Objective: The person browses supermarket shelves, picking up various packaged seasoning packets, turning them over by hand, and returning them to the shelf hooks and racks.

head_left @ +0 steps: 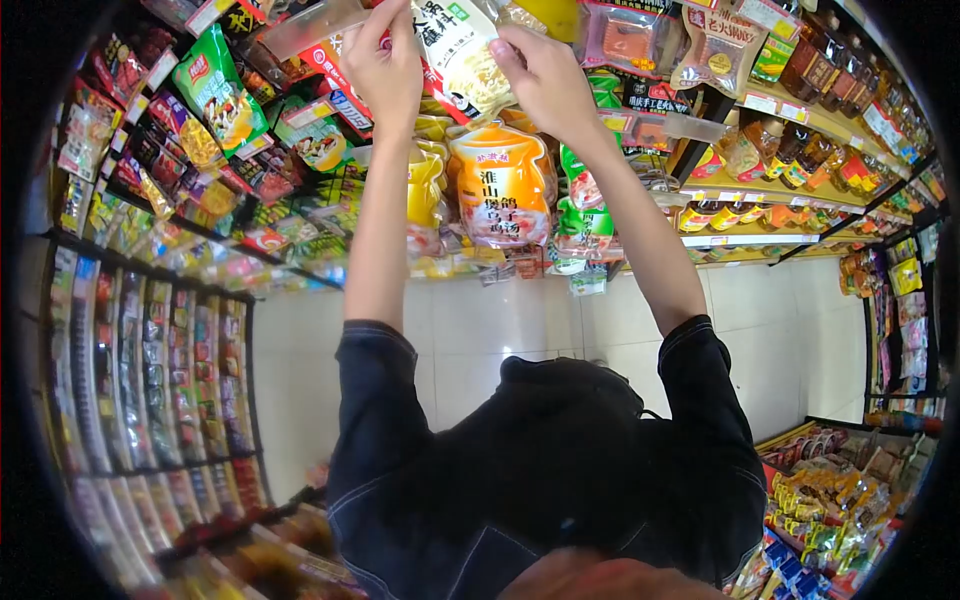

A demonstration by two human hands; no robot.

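Observation:
At the top of the head view, a white packet (462, 60) with black print and a noodle-like picture hangs between my hands. My left hand (385, 65) is raised at its left side, fingertips pinched together near the top edge; what they hold is too small to make out. Thumb and fingers of my right hand (545, 75) grip the packet's right edge. Just below hangs an orange and white pouch (500, 185), with a yellow pouch (425, 190) to its left and a green packet (580, 200) to its right.
Hanging packets, among them a green one (222, 90), fill the rack at the upper left. Bottles stand on shelves (760, 198) at the right. More shelving (150, 370) runs along the left. Packaged goods (830, 500) lie at the lower right. Pale floor tiles (480, 325) show below the rack.

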